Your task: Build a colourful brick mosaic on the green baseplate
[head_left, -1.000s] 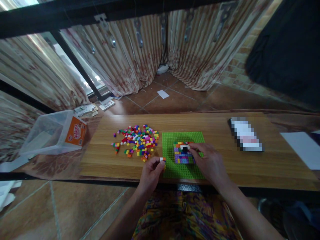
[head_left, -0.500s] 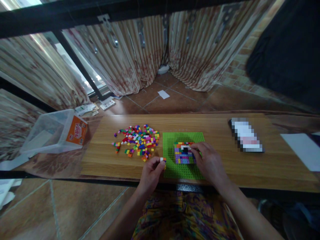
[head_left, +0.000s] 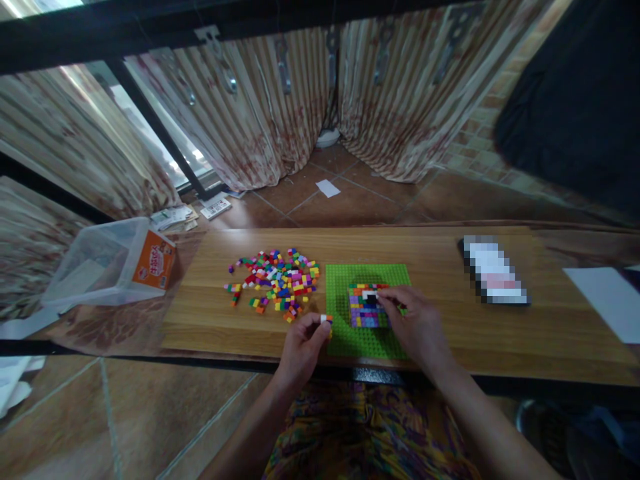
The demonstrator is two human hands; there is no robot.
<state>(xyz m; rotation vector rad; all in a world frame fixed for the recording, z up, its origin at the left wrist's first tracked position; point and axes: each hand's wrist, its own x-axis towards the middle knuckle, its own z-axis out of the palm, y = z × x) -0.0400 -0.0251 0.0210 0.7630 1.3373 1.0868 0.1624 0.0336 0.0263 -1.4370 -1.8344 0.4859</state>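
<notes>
My left hand [head_left: 301,348] is closed in a pinch on a few small building bricks [head_left: 326,320], white and orange among them, beside the left edge of a green baseplate [head_left: 345,345]. On that baseplate stands a low block of colourful building bricks [head_left: 367,316], with purple and blue rows in front and white and black pieces on top. My right hand [head_left: 417,325] reaches in from the right, thumb and forefinger together at the top of the block near the black piece. Whatever lies between those fingertips is too small to make out.
Loose building bricks [head_left: 280,277] are spread left of the baseplate on a wooden table [head_left: 200,327]. A clear plastic box [head_left: 100,260] with an orange label stands at the far left. To the right lie a phone [head_left: 495,270], its screen blurred, and a white sheet [head_left: 607,300].
My right fingertips have shifted slightly left across the top of the brick block, toward the black piece. My left hand stays in place with its bricks.
</notes>
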